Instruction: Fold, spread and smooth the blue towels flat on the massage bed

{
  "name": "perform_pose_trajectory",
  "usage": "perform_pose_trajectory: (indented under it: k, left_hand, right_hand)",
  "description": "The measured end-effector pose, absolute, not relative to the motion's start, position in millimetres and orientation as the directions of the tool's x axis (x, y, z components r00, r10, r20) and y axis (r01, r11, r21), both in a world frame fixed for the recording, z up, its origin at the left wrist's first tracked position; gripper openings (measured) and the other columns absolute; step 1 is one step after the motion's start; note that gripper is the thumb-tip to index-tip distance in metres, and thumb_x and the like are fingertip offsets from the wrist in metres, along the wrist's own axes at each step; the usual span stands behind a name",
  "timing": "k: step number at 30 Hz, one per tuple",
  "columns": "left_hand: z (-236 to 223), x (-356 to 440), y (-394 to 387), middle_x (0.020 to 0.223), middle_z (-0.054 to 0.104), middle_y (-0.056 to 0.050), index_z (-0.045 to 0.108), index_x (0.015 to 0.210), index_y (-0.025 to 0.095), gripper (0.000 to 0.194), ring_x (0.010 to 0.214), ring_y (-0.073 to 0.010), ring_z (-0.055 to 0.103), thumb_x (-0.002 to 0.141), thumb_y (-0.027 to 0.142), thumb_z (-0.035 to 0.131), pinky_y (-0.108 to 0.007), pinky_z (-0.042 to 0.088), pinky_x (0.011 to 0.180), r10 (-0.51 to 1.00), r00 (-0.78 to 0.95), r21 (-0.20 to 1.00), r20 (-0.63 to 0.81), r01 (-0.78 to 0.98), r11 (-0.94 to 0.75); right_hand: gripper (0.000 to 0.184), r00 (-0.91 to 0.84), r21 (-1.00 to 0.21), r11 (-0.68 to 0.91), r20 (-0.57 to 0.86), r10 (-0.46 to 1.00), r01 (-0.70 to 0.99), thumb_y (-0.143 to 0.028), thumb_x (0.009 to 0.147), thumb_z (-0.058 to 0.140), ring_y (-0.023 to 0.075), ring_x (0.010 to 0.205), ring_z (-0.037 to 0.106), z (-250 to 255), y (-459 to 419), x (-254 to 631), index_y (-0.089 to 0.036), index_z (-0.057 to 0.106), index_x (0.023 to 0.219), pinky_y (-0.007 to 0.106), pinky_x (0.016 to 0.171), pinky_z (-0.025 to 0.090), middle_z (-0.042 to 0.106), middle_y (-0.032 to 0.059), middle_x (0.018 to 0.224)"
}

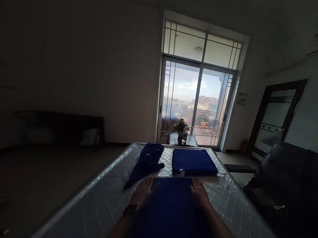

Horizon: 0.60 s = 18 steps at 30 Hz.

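Observation:
A dark blue cloth (171, 202) lies spread flat on the quilted mattress (102, 201) right in front of me. My left hand (143, 192) rests flat on its left edge, fingers stretched out. My right hand (199, 193) lies flat on its right part, fingers also extended. Beyond them sits a neatly folded blue cloth (193, 162). To its left a crumpled blue cloth (147, 162) trails toward my left hand.
A small round table (182, 139) with a potted plant stands past the mattress, before the sliding glass balcony doors (195, 99). A dark sofa (287, 177) is at the right, a door (277, 119) behind it. Low dark furniture (64, 127) lines the left wall.

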<state>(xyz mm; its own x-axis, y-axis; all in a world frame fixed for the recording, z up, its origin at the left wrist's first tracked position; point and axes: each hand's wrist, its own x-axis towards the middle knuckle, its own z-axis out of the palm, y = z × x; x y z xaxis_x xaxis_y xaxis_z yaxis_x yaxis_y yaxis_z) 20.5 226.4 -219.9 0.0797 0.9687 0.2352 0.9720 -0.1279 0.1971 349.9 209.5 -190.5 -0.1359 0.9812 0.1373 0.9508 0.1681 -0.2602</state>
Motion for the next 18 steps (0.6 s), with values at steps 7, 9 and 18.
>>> perform_pose_trajectory:
  k: [7, 9, 18]
  left_hand:
    - [-214, 22, 222, 0.162, 0.034, -0.022, 0.037, 0.155, 0.0, 0.086, 0.153, -0.0319, 0.03, 0.102, 0.065, 0.019, -0.048, 0.026, 0.124, 0.965, 0.092, 0.18, 0.247, 0.974, -0.139]
    - [-213, 23, 223, 0.161, 0.037, -0.022, 0.04, 0.154, 0.001, 0.084, 0.152, -0.0323, 0.031, 0.102, 0.064, 0.019, -0.048, 0.027, 0.124, 0.962, 0.095, 0.173, 0.255, 0.975, -0.142]
    - [-208, 24, 216, 0.161, 0.038, -0.02, 0.038, 0.154, 0.001, 0.087, 0.151, -0.0319, 0.034, 0.101, 0.064, 0.013, -0.049, 0.029, 0.123, 0.966, 0.077, 0.126, 0.246, 0.986, -0.111]
  right_hand:
    - [0.063, -0.144, -0.247, 0.184, 0.173, 0.974, 0.951, -0.027, 0.101, 0.021, 0.0209, 0.157, 0.017, -175, 176, 347, -0.004, 0.032, 0.158, 0.04, 0.127, 0.013, 0.026, 0.0114, 0.167]
    - [0.063, -0.171, -0.268, 0.211, 0.165, 0.971, 0.94, -0.03, 0.102, 0.022, 0.0217, 0.156, 0.019, -179, 160, 349, -0.004, 0.033, 0.158, 0.04, 0.127, 0.017, 0.027, 0.0117, 0.166]
    - [0.067, -0.152, -0.37, 0.194, 0.14, 0.978, 0.909, -0.042, 0.104, 0.023, 0.0233, 0.156, 0.017, -193, 125, 354, -0.005, 0.028, 0.159, 0.042, 0.128, 0.014, 0.023, 0.0131, 0.167]
